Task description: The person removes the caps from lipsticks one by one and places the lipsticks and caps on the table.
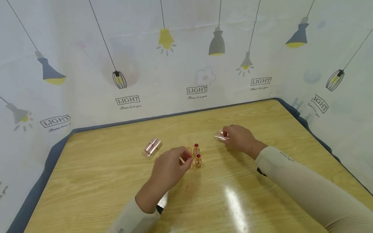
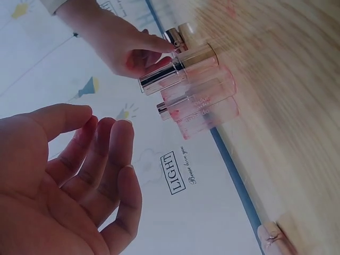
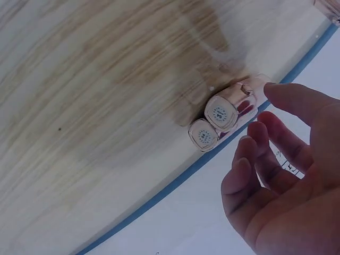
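Note:
My left hand [image 1: 172,166] hovers beside two uncapped lipsticks [image 1: 198,160] with red tips, standing upright. A clear outline, seemingly a transparent cap [image 1: 189,151], shows near its fingertips. The left wrist view shows loosely curved fingers [image 2: 119,143] with nothing between them, apart from the shiny lipstick tubes [image 2: 180,69]. My right hand [image 1: 240,138] is over a pair of lipsticks [image 1: 220,135] lying on the table, partly hidden by its fingers. Round labels on lipstick bases [image 3: 220,114] face the right wrist view; thumb and fingers there stand apart, thumb tip near the far end.
Another pair of lipsticks [image 1: 152,147] lies side by side to the left of my left hand. The wooden table [image 1: 96,174] has a dark blue border, and a white lamp-printed cloth [image 1: 163,81] rises behind it.

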### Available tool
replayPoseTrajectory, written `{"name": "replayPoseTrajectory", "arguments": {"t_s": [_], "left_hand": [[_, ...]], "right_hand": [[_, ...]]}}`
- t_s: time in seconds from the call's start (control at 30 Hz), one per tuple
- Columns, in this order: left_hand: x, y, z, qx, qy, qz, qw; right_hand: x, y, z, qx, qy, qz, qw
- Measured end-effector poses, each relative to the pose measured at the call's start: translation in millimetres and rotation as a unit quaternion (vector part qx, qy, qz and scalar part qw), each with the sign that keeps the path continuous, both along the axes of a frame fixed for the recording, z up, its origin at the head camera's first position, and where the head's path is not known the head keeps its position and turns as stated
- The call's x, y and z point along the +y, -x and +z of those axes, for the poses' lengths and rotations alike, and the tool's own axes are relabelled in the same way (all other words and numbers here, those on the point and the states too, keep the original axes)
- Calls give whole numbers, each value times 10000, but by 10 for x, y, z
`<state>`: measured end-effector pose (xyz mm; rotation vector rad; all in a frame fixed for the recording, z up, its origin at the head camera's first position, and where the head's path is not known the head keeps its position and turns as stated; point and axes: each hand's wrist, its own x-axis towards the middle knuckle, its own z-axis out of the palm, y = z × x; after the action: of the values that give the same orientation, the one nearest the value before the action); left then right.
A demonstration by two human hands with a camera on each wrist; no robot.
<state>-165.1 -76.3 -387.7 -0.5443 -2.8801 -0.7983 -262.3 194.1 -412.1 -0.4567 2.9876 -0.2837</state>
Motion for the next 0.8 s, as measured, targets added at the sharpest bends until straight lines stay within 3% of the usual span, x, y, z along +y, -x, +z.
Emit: {"name": "replayPoseTrajectory", "arguments": {"t_s": [0.47,0.8], "left_hand": [[-38,4,-43,49,-129,12,9999],[-37,-29,-93,180,-64,-23,9998]], "right_hand": [[31,73,-21,-221,-190,-122,9995],[36,9,-55,-260,-69,-58,9996]]}}
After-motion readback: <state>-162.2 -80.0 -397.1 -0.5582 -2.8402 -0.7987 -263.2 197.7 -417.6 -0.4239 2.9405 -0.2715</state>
